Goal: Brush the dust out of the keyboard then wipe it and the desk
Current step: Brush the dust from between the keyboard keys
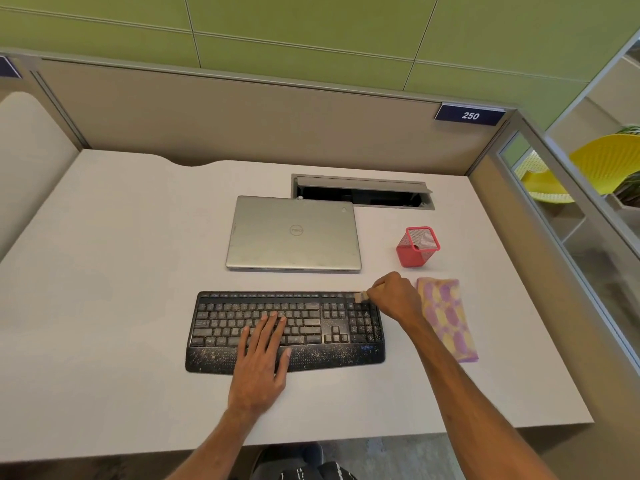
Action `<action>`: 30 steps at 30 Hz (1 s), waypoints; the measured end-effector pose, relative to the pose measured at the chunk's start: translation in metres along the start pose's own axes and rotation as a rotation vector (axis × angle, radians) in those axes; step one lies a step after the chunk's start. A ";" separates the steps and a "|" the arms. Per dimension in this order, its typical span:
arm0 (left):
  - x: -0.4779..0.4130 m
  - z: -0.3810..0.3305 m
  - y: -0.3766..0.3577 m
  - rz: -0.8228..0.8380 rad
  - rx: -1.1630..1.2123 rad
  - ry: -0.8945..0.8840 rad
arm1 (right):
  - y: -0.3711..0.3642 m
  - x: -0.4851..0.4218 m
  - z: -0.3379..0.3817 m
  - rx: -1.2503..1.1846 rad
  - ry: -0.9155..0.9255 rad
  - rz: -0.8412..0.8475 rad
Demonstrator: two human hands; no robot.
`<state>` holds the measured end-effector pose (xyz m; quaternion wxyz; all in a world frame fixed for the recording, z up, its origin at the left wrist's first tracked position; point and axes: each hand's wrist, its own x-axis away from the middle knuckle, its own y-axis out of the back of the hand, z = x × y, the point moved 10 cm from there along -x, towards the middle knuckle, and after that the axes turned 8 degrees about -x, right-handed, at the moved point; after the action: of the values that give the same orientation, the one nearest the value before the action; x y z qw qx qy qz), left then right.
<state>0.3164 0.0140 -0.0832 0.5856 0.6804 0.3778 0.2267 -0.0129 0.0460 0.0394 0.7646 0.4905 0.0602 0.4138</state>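
A: Your right hand (394, 296) is curled round the brush (361, 296). The bristles stick out past your fingertips onto the far right corner of the keyboard (221, 320). Your left hand (261, 362) lies flat on the middle keys, fingers (273, 323) straight and holding nothing.

B: That flat hand is the first risk, I'd say. You can't brush the grit under your palm and fingers while you cover it, and pressing may grind it down between the keys.

A: Mind where the dust goes, too. A stroke away from your right fingertips sends it toward the laptop (294, 233). A stroke back toward your wrist could drop it on the cloth (446, 317), which lies just beside the back of your right hand, on the side away from the bristles. A gritty cloth would smear the desk (121, 306) when you wipe.

B: A hard flick could also reach the cup (417, 247) just beyond your right knuckles. It might even reach the open hatch (363, 192) farther off, where wiping looks awkward.

A: The keyboard seems light to me. If your left fingers lift, the brush may shove it sideways.

B: So use short strokes, aimed at bare desk. I cannot tell how firmly you pinch the handle, because your own hand hides it.
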 end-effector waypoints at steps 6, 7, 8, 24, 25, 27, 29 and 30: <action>0.000 0.000 0.000 -0.003 -0.005 0.002 | -0.005 -0.004 0.000 0.027 0.004 0.052; 0.000 0.000 0.000 -0.001 -0.004 0.004 | -0.001 -0.005 0.000 0.014 0.000 0.023; 0.000 0.000 0.000 0.001 -0.005 0.005 | 0.001 -0.005 -0.001 0.008 -0.001 0.000; 0.000 0.000 0.001 -0.020 0.007 0.001 | -0.013 -0.005 0.005 0.084 0.046 0.091; 0.000 0.000 0.002 -0.024 0.009 0.001 | -0.012 -0.006 0.006 0.092 0.065 0.092; 0.000 0.000 0.003 -0.029 0.014 0.002 | -0.008 -0.006 0.013 0.127 0.132 0.068; 0.000 -0.001 0.003 -0.030 0.009 0.001 | -0.010 -0.004 0.020 0.201 0.234 0.082; 0.000 -0.001 0.004 -0.031 0.006 0.000 | -0.015 -0.002 0.022 0.247 0.276 0.120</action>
<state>0.3166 0.0150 -0.0794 0.5871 0.6763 0.3887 0.2165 0.0056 0.0267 0.0378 0.6570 0.5219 0.1854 0.5115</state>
